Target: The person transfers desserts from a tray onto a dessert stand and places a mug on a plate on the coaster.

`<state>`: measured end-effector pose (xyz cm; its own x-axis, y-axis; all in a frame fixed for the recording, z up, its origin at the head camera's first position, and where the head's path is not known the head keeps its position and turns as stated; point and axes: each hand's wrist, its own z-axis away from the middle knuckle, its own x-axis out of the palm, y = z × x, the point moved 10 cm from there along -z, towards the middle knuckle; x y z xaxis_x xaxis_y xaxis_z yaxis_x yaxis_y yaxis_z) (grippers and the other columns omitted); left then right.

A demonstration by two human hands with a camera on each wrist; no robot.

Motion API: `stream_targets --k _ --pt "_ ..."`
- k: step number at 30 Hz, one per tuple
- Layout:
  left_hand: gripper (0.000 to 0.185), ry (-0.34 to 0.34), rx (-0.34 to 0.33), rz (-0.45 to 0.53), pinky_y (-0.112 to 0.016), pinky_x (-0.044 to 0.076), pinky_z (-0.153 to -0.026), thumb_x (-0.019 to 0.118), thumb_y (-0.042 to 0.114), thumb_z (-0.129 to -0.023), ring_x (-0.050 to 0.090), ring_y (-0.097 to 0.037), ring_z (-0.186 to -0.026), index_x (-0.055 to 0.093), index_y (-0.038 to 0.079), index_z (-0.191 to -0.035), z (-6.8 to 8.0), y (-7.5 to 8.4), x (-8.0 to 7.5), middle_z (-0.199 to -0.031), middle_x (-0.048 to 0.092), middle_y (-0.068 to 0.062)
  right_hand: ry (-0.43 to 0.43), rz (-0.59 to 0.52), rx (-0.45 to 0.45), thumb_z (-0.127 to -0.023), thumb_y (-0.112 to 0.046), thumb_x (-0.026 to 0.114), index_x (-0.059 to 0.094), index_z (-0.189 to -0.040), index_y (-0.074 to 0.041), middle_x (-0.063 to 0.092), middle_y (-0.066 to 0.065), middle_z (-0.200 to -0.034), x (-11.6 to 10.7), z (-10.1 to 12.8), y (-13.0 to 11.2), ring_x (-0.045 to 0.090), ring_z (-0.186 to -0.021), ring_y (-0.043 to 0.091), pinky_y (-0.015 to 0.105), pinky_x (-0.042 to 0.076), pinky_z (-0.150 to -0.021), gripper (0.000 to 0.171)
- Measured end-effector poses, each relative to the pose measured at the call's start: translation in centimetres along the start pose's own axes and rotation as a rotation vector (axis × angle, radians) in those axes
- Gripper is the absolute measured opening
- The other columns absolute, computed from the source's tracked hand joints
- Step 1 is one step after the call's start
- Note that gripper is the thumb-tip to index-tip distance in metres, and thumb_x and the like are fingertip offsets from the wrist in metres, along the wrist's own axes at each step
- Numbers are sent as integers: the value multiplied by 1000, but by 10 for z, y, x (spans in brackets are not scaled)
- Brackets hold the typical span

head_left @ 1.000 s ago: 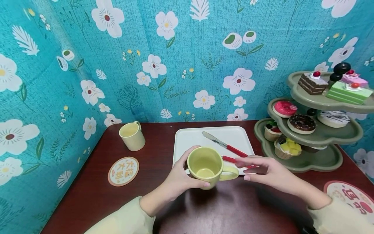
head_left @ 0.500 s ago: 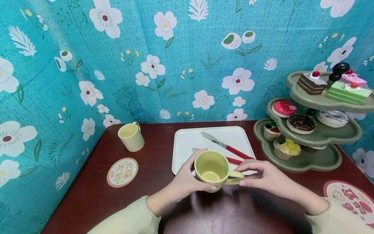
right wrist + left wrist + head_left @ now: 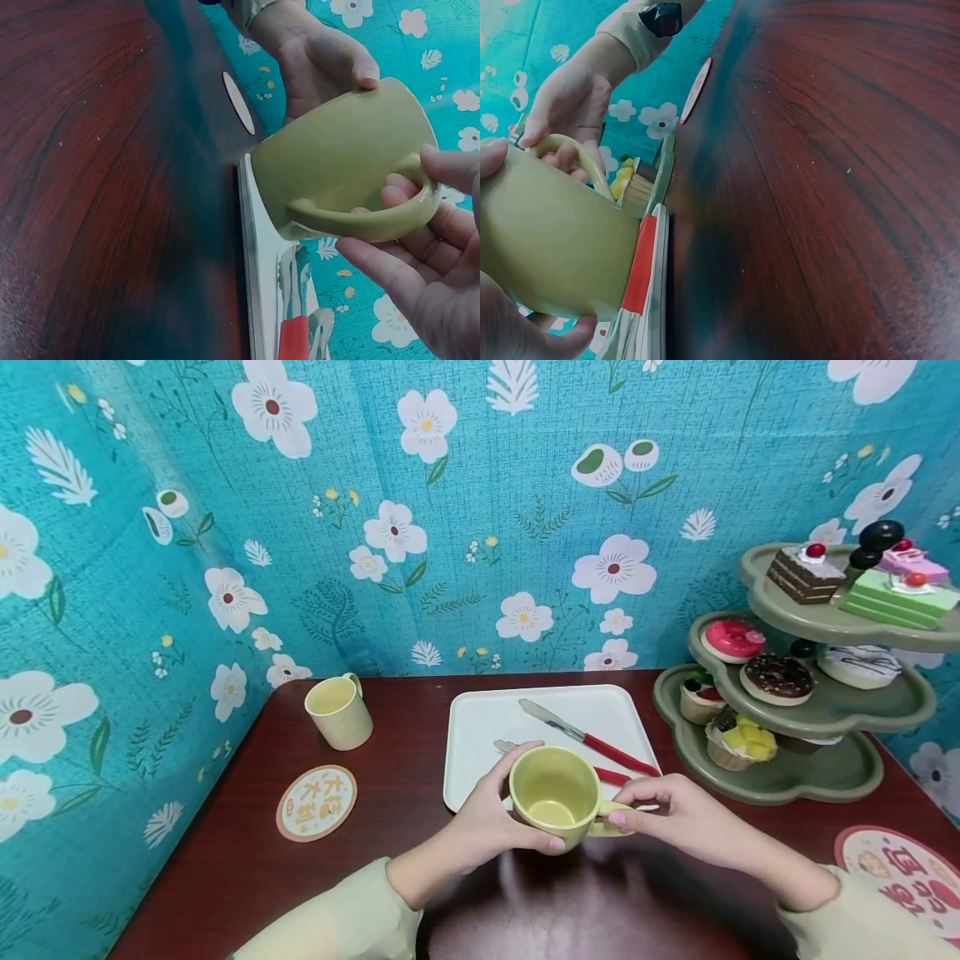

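Head view: a person's two hands hold a green mug [image 3: 553, 795] above the front edge of a white tray [image 3: 487, 727] on a dark red table [image 3: 247, 852]
Left hand: the left hand [image 3: 483, 818] wraps its fingers round the mug's body, thumb at the far rim; the left wrist view shows the same clasp from below
Right hand: the right hand [image 3: 675, 814] pinches the mug's handle [image 3: 360, 217]; the right wrist view shows fingers curled through and under the loop
Mug position: lifted clear of the table, tilted toward the camera, empty inside
Edges: the tray's near edge lies just under the mug; two red-handled utensils [image 3: 592, 745] lie on the tray behind it; a three-tier dessert stand [image 3: 795, 760] sits near the right hand; floral blue cloth closes the back and left
Open room: bare tabletop runs in front of the hands and to the left, between the tray and a round coaster [image 3: 316, 802]; a second pale mug [image 3: 339, 711] stands well apart in the far left corner
Change: a second ago the right hand lay flat beside the handle; it now grips it; the mug has moved slightly right
Writing: the coaster carries orange characters, too small to read; a second printed coaster [image 3: 900, 877] at the right edge shows red characters, also unreadable
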<state>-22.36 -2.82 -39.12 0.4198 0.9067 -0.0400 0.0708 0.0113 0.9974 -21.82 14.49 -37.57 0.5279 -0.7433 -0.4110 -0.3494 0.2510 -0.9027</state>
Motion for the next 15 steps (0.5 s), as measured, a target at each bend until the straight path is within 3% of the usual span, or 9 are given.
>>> stream_targets --k 5,15 --pt "101 -13 6 -10 -46 46 -101 91 -2 -66 49 -25 -123 44 23 -152 -2 -2 0 -136 56 2 11 -2 -25 -98 -5 67 78 -104 -5 74 3 -92 0 2 -2 63 -85 6 28 58 -70 12" --pt "99 -85 13 15 -40 45 -102 87 -7 -69 50 -21 -121 41 17 -153 -9 -6 2 -136 56 -2 118 31 -18 -96 -4 69 78 -107 0 77 0 -98 -1 10 2 64 -86 5 28 58 -69 14"
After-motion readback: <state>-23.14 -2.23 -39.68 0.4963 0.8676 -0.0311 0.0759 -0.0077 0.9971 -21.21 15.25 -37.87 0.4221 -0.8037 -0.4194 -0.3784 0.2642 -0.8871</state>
